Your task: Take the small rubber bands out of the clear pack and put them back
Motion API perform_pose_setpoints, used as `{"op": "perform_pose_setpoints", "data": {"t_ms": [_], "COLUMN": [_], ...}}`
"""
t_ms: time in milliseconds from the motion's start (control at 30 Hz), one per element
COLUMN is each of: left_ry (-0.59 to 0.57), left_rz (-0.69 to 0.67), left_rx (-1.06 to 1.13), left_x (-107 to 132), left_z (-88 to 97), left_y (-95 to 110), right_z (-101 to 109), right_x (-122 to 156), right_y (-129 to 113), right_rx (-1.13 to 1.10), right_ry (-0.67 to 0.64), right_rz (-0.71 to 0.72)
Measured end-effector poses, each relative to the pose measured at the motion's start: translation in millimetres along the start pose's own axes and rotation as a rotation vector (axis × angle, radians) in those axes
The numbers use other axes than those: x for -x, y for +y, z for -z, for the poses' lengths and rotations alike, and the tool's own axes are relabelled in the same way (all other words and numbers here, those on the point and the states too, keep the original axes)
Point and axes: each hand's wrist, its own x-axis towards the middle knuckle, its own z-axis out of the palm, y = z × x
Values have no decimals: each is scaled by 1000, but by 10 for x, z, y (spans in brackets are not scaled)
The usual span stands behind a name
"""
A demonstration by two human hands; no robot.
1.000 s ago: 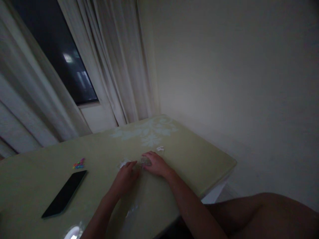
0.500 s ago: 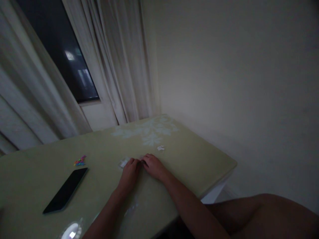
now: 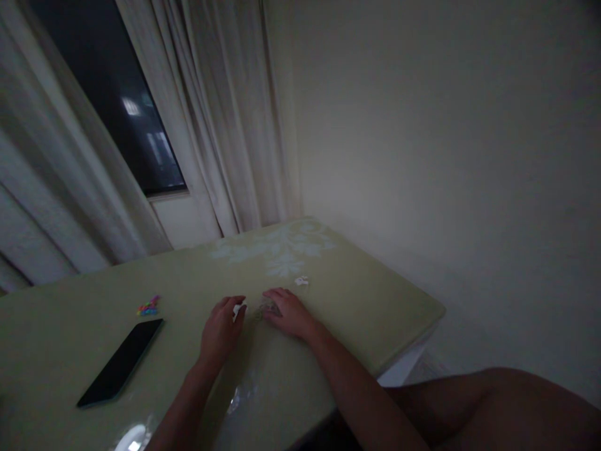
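Note:
My left hand (image 3: 222, 327) curls its thumb and fingers about a small white piece (image 3: 238, 309) just above or on the tabletop; the exact kind is too small to make out. A short gap away, my right hand (image 3: 290, 313) has thumb and fingers around a small greyish, see-through item (image 3: 269, 306), perhaps plastic, with thin loops at its left end. Beyond the right hand lies a little cluster of white pieces (image 3: 301, 280) on the table.
The table (image 3: 375, 307) has a pale green cover with a leaf print. On the left lie a dark phone or tablet (image 3: 122, 362) and several bright-coloured small pieces (image 3: 149, 306). Clear plastic (image 3: 233, 399) and a shiny round item (image 3: 134, 437) are near the front. A wall and curtains stand behind.
My hands have moved apart from touching. The left hand has shifted left onto the white piece; the right stays nearly in place with the see-through item now visible.

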Motion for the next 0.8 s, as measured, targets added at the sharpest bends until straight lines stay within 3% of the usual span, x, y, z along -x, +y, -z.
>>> {"op": "perform_pose_setpoints", "data": {"t_ms": [167, 300, 400, 567, 800], "left_ry": [-32, -7, 20, 3, -44], "left_rz": [-46, -87, -97, -113, -150], "left_rx": [-221, -226, -197, -95, 85], "left_x": [31, 0, -13, 1, 13], "left_z": [0, -59, -90, -132, -213], "left_y": [-80, -148, -176, -139, -107], "right_z": [-53, -133, -176, -143, 6], "right_x": [44, -41, -89, -73, -72], "right_y": [-26, -51, -69, -96, 7], "right_rx": [149, 204, 245, 256, -31], "right_ry": [-118, -136, -109, -71, 74], "right_rz": [87, 237, 273, 216, -17]}}
